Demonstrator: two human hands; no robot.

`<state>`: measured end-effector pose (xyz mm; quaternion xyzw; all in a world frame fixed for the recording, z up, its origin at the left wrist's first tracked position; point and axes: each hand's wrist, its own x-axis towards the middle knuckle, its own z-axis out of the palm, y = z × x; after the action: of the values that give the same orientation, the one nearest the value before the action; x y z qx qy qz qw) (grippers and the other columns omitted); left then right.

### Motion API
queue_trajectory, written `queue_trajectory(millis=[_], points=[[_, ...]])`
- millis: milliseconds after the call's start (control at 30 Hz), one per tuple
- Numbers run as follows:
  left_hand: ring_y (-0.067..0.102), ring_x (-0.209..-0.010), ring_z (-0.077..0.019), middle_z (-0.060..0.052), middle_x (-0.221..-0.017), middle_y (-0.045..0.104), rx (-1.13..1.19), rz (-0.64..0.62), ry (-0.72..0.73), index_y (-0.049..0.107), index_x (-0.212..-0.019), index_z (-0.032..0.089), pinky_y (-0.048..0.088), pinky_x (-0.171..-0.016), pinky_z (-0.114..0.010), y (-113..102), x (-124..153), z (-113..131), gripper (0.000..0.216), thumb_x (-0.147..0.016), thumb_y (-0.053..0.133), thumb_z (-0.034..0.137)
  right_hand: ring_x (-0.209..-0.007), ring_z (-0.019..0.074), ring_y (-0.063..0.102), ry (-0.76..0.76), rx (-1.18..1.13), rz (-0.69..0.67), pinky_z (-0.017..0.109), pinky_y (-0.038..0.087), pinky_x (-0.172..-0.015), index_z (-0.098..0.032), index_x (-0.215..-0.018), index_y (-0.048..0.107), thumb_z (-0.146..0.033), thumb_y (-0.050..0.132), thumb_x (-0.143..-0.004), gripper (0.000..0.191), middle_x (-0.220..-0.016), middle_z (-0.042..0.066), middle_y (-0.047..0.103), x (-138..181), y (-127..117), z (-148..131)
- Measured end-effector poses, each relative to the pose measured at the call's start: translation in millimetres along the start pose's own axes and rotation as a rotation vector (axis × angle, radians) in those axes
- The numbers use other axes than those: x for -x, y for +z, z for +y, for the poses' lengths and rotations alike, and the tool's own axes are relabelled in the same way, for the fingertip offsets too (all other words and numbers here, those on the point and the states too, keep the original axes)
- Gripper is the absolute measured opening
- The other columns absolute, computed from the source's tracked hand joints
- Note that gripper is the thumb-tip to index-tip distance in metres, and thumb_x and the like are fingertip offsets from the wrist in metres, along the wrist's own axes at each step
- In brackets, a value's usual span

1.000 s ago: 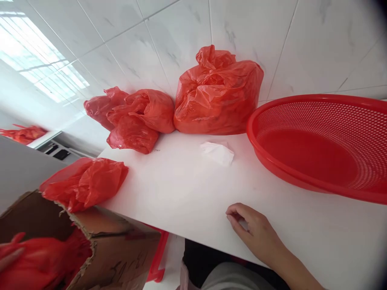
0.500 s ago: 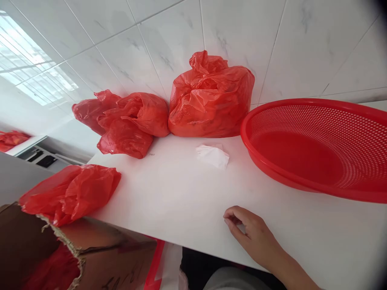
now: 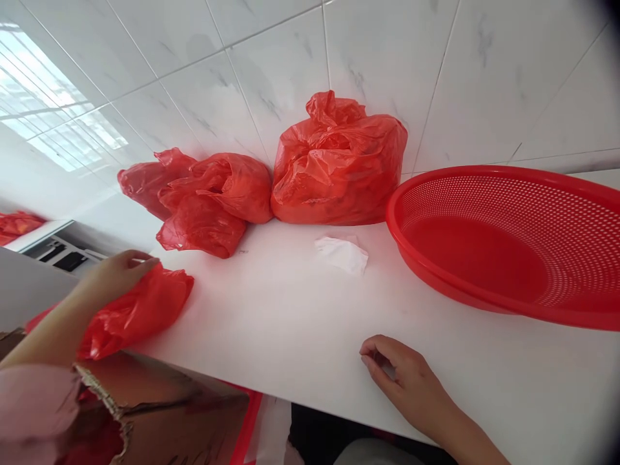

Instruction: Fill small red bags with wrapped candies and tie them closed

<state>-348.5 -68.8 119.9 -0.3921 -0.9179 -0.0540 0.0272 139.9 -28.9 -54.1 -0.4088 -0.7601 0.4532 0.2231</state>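
My left hand (image 3: 116, 276) reaches in from the left with its fingers curled onto the top of a red plastic bag (image 3: 145, 313). That bag lies at the table's left corner, beside a cardboard box, and my forearm covers part of it. My right hand (image 3: 404, 381) rests on the white table (image 3: 271, 310) near the front edge. Its thumb and fingers are curled together with nothing visible in them. A crumpled white tissue (image 3: 343, 253) lies farther back, apart from both hands.
Tied red plastic bags (image 3: 339, 171) and smaller red bags (image 3: 213, 200) stand along the tiled wall (image 3: 271, 51). A large red perforated basket (image 3: 475, 258) occupies the right. An open cardboard box (image 3: 179, 413) with torn edges and red material inside stands below the table's left front edge.
My left hand has come into view from the left and taken hold of the red bag at the corner. My right hand has stayed in place.
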Motion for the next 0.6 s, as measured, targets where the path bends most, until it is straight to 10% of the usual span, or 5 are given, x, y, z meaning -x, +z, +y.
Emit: queue_trajectory(millis=[200, 333, 600], points=[[0.046, -0.123, -0.041, -0.007, -0.107, 0.063, 0.063, 0.151, 0.031, 0.052, -0.119, 0.018, 0.04, -0.092, -0.054, 56, -59, 39, 0.065, -0.076, 0.054, 0.067, -0.066, 0.015, 0.055, -0.021, 0.041, 0.036, 0.026, 0.043, -0.056, -0.024, -0.08, 0.055, -0.034, 0.041, -0.094, 0.023, -0.075, 0.0, 0.061, -3, 2, -2], [0.047, -0.122, -0.0385, -0.017, -0.123, 0.056, 0.114, 0.142, 0.029, 0.048, -0.128, 0.013, 0.042, -0.093, -0.059, 79, -71, 48, 0.07, -0.081, 0.051, 0.066, -0.064, 0.0144, 0.055, -0.015, 0.055, 0.077, 0.025, 0.043, -0.055, -0.024, -0.079, 0.055, -0.034, 0.041, -0.094, 0.022, -0.073, -0.001, 0.061, -5, 4, -1], [0.028, -0.133, -0.0476, -0.003, -0.13, 0.052, 0.096, 0.23, 0.102, 0.068, -0.102, 0.016, 0.023, -0.106, -0.067, 45, -71, 51, 0.051, -0.079, 0.057, 0.06, -0.062, 0.0143, 0.052, -0.014, 0.079, 0.038, 0.025, 0.041, -0.054, -0.025, -0.079, 0.055, -0.034, 0.041, -0.094, 0.023, -0.072, -0.001, 0.06, -7, 5, 0]])
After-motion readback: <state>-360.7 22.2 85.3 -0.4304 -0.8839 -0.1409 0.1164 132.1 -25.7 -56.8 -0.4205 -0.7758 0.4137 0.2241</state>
